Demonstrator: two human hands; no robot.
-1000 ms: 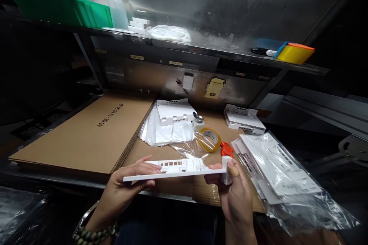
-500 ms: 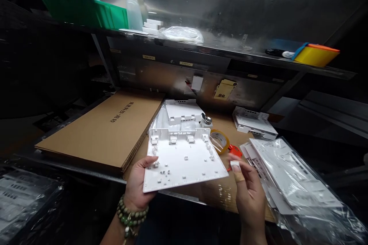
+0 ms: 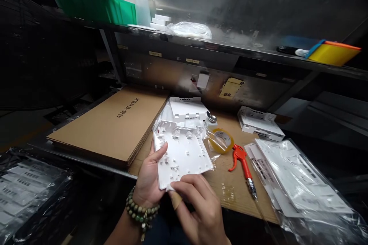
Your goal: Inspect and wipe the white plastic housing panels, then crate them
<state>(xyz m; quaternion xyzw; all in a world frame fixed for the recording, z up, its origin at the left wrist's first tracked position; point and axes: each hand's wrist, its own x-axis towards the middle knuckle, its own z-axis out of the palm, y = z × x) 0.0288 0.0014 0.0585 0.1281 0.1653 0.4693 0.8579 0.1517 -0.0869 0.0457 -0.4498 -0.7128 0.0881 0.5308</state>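
A white plastic panel with small clips and posts on its face is tilted up over the front of the bench. My left hand grips it by the left edge, thumb on the face. At its lower edge my right hand pinches a small white cloth or wipe between thumb and fingertips, touching the panel. A tan bandage wraps the right thumb. Behind the panel lies another white housing, beside a small bottle with a metal top.
Tape roll and red air gun lie right of the panel. Bagged white panels and a white housing sit farther right. Stacked cardboard is at left. A shelf above holds a green bin and yellow box.
My right hand has moved left and down from beside the panel to its lower edge, uncovering the red air gun. The panel is turned and tilted differently; the view has shifted slightly.
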